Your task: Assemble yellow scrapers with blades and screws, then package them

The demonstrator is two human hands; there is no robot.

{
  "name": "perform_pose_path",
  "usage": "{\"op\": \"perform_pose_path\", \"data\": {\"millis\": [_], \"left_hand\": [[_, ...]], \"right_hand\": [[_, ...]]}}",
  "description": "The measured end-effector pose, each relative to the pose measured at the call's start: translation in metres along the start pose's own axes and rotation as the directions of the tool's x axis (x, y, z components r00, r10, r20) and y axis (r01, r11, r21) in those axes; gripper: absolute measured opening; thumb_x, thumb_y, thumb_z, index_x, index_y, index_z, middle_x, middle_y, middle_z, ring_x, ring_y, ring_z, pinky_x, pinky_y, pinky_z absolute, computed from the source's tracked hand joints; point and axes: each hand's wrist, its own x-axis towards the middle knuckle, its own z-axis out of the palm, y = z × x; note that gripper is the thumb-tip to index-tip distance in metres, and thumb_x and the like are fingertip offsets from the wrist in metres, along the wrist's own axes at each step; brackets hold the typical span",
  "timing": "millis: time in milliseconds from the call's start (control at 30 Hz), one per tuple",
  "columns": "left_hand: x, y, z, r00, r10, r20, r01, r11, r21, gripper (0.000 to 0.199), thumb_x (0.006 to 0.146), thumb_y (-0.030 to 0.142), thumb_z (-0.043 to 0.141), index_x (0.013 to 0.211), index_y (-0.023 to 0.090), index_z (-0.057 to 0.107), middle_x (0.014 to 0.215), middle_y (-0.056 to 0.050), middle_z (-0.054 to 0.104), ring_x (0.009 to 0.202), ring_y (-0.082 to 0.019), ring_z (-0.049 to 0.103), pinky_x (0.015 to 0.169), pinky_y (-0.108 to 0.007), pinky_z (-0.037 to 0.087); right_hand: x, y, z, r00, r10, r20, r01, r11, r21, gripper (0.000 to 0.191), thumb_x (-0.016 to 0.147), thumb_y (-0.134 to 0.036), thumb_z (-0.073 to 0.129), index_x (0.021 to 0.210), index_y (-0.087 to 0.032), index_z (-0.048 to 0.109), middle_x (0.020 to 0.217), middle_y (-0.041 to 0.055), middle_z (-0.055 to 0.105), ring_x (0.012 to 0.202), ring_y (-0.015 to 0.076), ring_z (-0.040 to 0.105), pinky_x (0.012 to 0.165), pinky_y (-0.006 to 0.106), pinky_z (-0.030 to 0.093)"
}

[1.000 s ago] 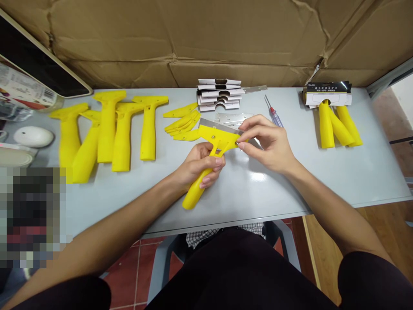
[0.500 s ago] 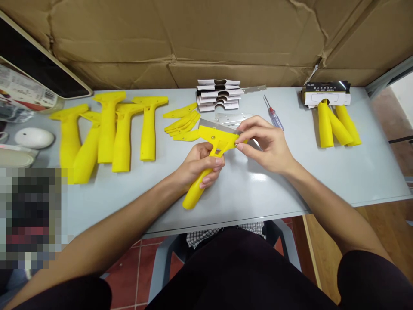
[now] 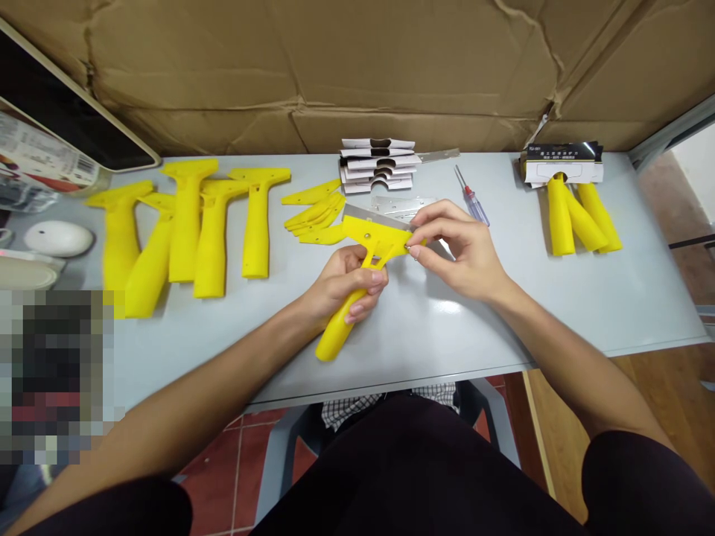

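My left hand (image 3: 353,286) is wrapped round the handle of a yellow scraper (image 3: 337,327), which is held tilted above the table. A metal blade (image 3: 377,217) lies along the top of its head, and a screw (image 3: 367,236) sits in the left side. At the head's right end, my right hand (image 3: 455,249) has thumb and fingers pinched on a small shiny piece, apparently a screw (image 3: 410,247). Just beyond the scraper are loose yellow cover plates (image 3: 316,212) and thin metal blades (image 3: 405,203). A screwdriver (image 3: 472,197) with a clear handle rests behind my right hand.
Several yellow scraper handles (image 3: 257,223) lie at the left, near a white mouse (image 3: 59,238). Folded white-and-black cards (image 3: 380,164) are stacked at the back. Carded scrapers (image 3: 561,216) rest at the right. A cardboard sheet (image 3: 391,59) stands behind the table.
Both hands keep the same grip on the scraper and the small piece. The view has shifted very slightly; nothing else visibly differs.
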Motion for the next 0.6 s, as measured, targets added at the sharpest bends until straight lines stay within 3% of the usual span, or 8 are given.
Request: {"op": "perform_pose_path", "data": {"millis": [267,600], "left_hand": [[0.0012,0.0010,0.0017,1.000,0.009,-0.015,-0.009,1.000,-0.003,0.044,0.071,0.033,0.098,0.059,0.018,0.059,0.046,0.006,0.051,0.025,-0.006,0.036,0.024,-0.017,0.034],[0.0001,0.0006,0.0027,1.000,-0.008,-0.025,0.008,1.000,-0.002,0.039,0.070,0.029,0.098,0.062,0.018,0.061,0.045,0.006,0.053,0.025,-0.007,0.037,0.025,-0.018,0.035]], "right_hand": [[-0.0004,-0.0008,0.0009,0.999,0.046,0.005,-0.046,0.998,0.037,0.005,0.094,-0.029,0.084,0.096,-0.025,0.082,0.116,0.0063,0.075,0.107,0.0224,0.071,0.082,0.039,0.058],[0.0007,-0.0004,0.0014,0.985,0.175,0.013,-0.175,0.972,0.156,0.035,0.082,-0.039,0.099,0.095,-0.025,0.070,0.105,0.0019,0.072,0.097,0.0204,0.067,0.081,0.038,0.056]]}}
